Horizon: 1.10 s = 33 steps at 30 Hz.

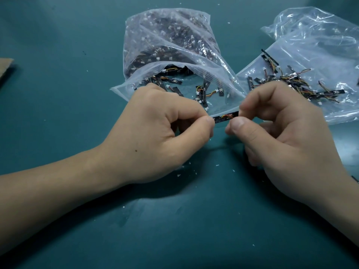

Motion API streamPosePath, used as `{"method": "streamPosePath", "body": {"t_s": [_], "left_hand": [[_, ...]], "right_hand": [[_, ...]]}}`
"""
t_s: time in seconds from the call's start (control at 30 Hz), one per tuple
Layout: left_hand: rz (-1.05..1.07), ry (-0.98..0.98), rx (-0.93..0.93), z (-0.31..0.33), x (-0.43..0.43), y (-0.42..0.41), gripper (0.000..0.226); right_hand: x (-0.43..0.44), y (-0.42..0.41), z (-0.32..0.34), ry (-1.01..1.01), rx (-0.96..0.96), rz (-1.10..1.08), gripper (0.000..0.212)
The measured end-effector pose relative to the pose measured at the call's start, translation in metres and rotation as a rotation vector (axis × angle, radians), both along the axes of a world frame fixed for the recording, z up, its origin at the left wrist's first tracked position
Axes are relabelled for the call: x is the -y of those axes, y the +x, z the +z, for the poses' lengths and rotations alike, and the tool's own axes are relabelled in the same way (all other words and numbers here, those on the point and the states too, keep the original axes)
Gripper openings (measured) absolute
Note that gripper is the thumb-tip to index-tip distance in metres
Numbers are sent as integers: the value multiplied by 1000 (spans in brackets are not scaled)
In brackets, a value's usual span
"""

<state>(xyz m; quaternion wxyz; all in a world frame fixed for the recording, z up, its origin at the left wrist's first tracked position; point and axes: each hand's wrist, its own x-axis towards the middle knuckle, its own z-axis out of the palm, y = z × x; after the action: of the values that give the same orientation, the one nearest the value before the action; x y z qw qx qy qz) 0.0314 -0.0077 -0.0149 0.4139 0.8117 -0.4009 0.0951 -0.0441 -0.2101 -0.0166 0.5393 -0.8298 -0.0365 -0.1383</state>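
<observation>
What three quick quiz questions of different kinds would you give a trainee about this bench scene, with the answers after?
1. True or false: the left hand and the right hand both pinch the same black strip board.
2. Multiple choice: where does the fuller clear bag lie? A) beyond the hands, in the middle; B) at the left edge of the table; C) under the right wrist.
3. Fill in: the flatter bag with the small heap of strips lies on the person's ____ side.
Key: 1 true; 2 A; 3 right.
</observation>
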Motion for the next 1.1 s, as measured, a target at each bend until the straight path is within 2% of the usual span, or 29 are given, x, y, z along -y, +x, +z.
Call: {"method": "streamPosePath", "body": {"t_s": [0.1,0.53,0.7,0.83,1.1], "left_hand": [[-8,7,3,0,0,0,25],[-13,28,17,1,1,-3,23],[-18,24,19,2,1,-3,23],[-20,29,26,2,1,-3,23],[-69,43,3,3,0,-3,20]], "right_hand": [[1,1,1,70,-19,40,25],[0,1,2,-107,-19,43,19],[-1,1,3,-43,-29,58,17],[-1,2,3,-133,-15,56,18],[-1,0,3,-138,13,69,15]]}}
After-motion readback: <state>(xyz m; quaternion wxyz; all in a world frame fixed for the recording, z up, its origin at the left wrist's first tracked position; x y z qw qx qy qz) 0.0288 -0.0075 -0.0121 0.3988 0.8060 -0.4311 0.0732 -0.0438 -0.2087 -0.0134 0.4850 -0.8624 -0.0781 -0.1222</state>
